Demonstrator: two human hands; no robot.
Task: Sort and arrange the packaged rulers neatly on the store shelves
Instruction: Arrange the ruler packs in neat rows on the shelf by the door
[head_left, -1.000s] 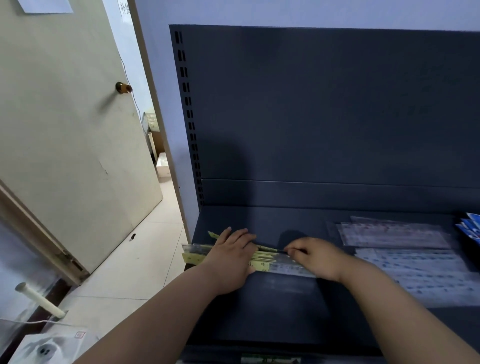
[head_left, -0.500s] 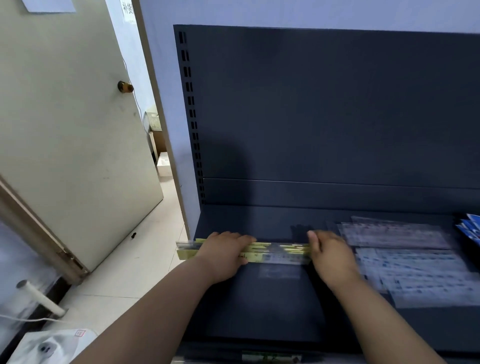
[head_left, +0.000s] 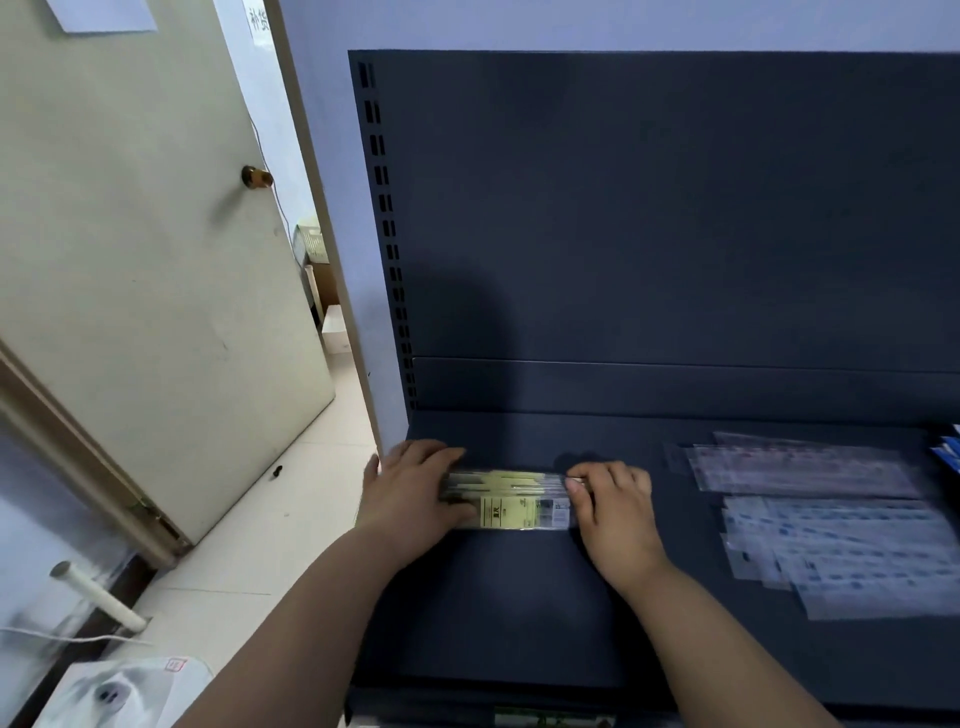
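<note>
Both hands have slid rightward: left hand (head_left: 410, 493) and right hand (head_left: 613, 512) fingers press the yellow packaged rulers (head_left: 511, 501) between them, on the shelf (head_left: 519, 613).

Left hand (head_left: 410, 493) covers the left end of the ruler bundle (head_left: 511, 499); I can't tell whether that end overhangs the shelf (head_left: 498, 613). Right-hand fingers (head_left: 597, 480) hide its right end. Label print between the fingertips is too small to read. Clear ruler packets (head_left: 831, 525), right of the right hand, are blurred and their count is unclear. Blue items (head_left: 948, 454) are cut off by the right edge.
</note>
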